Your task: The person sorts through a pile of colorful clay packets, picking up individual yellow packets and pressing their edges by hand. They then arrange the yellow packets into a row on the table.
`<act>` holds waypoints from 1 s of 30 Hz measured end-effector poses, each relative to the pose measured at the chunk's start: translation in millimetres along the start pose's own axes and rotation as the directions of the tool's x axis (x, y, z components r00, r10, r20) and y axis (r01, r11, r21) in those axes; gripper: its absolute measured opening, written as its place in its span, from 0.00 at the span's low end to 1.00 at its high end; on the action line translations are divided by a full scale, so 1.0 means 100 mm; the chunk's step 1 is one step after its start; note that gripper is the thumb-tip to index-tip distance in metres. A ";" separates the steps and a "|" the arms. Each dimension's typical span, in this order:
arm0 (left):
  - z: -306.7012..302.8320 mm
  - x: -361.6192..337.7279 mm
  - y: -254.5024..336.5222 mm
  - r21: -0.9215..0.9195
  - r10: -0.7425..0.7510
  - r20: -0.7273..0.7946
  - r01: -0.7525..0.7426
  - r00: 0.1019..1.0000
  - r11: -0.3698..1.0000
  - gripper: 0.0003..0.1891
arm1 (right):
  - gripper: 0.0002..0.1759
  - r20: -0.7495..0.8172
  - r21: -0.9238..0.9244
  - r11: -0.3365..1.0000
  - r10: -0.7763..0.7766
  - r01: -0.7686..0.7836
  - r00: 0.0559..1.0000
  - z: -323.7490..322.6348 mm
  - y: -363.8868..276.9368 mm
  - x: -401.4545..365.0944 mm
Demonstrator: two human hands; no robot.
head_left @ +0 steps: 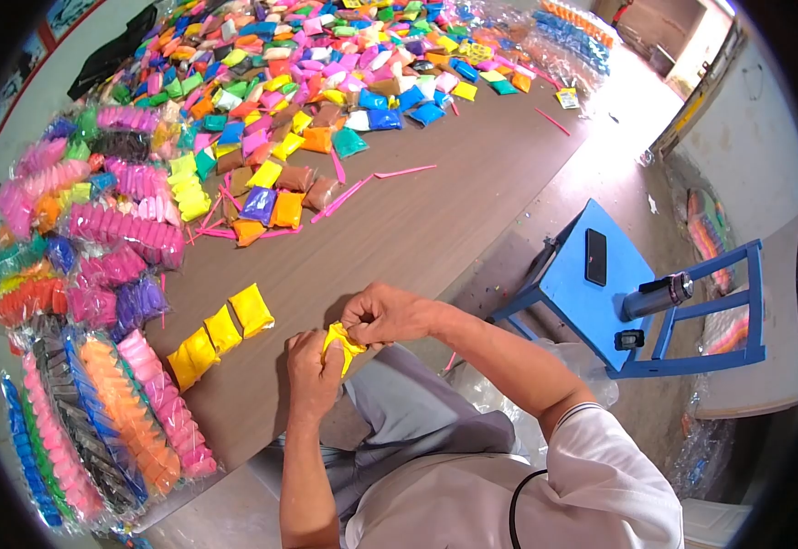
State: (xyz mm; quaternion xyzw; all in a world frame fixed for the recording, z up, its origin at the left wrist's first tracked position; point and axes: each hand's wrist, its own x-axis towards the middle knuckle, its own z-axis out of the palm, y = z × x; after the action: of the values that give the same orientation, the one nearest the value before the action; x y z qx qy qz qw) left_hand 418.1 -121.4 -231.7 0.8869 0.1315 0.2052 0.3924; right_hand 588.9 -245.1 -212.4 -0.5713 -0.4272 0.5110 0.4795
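Both hands meet at the near edge of the brown table [399,224], around a small yellow packet [342,348]. My left hand [315,371] grips the packet from its left side, thumb lying over it. On the other side, my right hand [382,313] pinches the packet's upper right edge between curled fingers. Part of the packet is hidden behind the fingers. Just left of my hands, a short row of yellow packets [223,331] lies on the table.
Bundled rows of colored packets [152,412] line the left side. A large heap of loose packets [307,55] covers the far end, with pink strips [344,197] before it. At right stands a blue chair [591,293] bearing a phone [595,256] and a flask [659,295].
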 end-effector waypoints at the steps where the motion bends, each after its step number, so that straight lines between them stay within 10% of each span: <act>1: 0.00 0.00 0.00 0.000 -0.008 0.006 0.008 1.000 1.000 0.13 | 0.07 0.004 -0.027 1.000 -0.004 0.005 1.000 0.00 -0.01 0.00; 30: -0.02 -0.01 0.00 -0.072 -0.053 0.006 0.053 0.999 0.996 0.13 | 0.14 0.044 0.162 0.986 0.030 -0.037 0.999 -0.04 0.01 -0.03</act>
State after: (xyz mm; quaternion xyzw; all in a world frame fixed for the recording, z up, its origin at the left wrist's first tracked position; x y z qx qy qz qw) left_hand 416.3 -120.1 -230.9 0.8689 0.1466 0.1973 0.4296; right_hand 592.6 -248.9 -212.3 -0.5266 -0.3843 0.5639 0.5070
